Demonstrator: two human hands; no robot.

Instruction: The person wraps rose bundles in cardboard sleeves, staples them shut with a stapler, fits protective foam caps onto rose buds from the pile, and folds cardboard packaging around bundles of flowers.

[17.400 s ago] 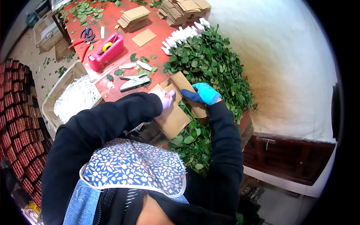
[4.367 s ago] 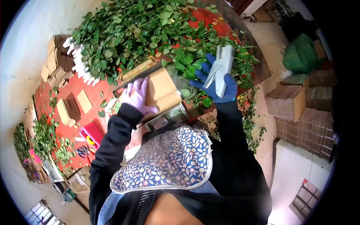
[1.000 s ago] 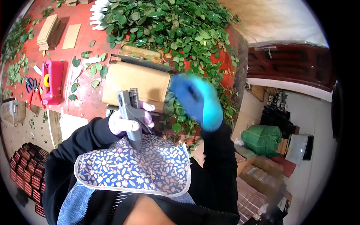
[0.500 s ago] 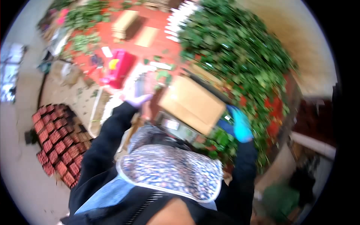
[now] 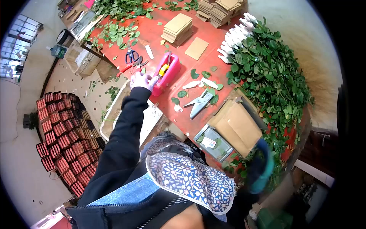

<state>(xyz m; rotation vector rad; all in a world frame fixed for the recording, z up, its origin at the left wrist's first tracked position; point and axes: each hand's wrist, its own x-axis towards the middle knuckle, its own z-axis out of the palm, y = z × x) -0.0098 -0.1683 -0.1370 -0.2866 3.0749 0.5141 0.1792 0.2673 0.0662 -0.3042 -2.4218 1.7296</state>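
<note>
My left hand (image 5: 142, 81), in a pale glove, reaches to the near end of a pink tape dispenser (image 5: 170, 72) with a yellow roll. Its fingers look spread, close to red-handled pruning shears (image 5: 133, 67). Scissors with dark blue handles (image 5: 132, 56) lie just beyond. My right hand (image 5: 263, 168), in a teal glove and blue cuff, is smeared by motion at the right; its fingers cannot be made out. Beside it, a folded brown cardboard piece (image 5: 238, 126) rests on a metal-edged device. A grey plier stapler (image 5: 200, 103) lies between my hands.
Leafy stems with white-wrapped ends (image 5: 270, 72) are heaped on the right of the red table (image 5: 152, 28). Cardboard stacks (image 5: 178, 28) stand at the back. A digital scale (image 5: 214, 143) sits at the near edge. Wrapped red bundles (image 5: 63, 133) stand on the floor at left.
My left hand has moved away from the stapler area to the tape dispenser. My right hand has come off the cardboard's side toward my body. The view has turned and sharpened.
</note>
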